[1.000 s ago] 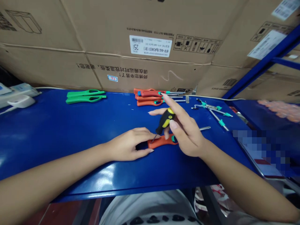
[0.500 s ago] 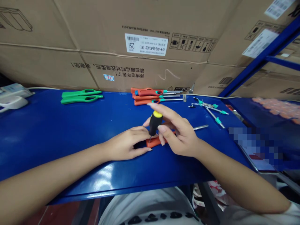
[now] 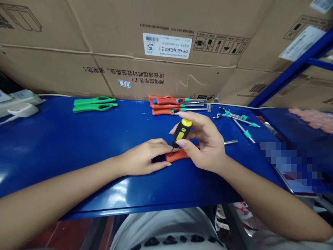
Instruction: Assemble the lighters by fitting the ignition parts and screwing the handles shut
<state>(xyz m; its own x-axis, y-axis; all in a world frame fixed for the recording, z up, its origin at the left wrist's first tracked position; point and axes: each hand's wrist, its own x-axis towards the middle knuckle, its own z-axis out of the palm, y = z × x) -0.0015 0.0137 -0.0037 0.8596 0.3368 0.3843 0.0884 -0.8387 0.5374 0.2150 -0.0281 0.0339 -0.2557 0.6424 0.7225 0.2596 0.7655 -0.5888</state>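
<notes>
In my right hand [image 3: 208,142] is a short screwdriver [image 3: 181,133] with a black and yellow handle, held between thumb and fingers and tilted to the right. Its tip meets the near end of an orange long-nosed lighter [image 3: 179,155] lying on the blue table [image 3: 78,146]. The lighter's metal tube shows beyond my right hand, whose fingers hide its middle. My left hand [image 3: 145,158] grips the lighter's left end between thumb and fingers, holding it against the table.
Several orange lighters [image 3: 166,111] are piled at the back beside green handle shells [image 3: 96,105]. Metal tubes with teal parts [image 3: 247,133] lie at the right. A cardboard box [image 3: 117,27] walls off the back, and a blue metal post [image 3: 286,66] slants at the right.
The screwdriver has gone from nearly upright to leaning right, showing more of its handle's side. My left hand stays on the lighter. The whole view has shifted slightly.
</notes>
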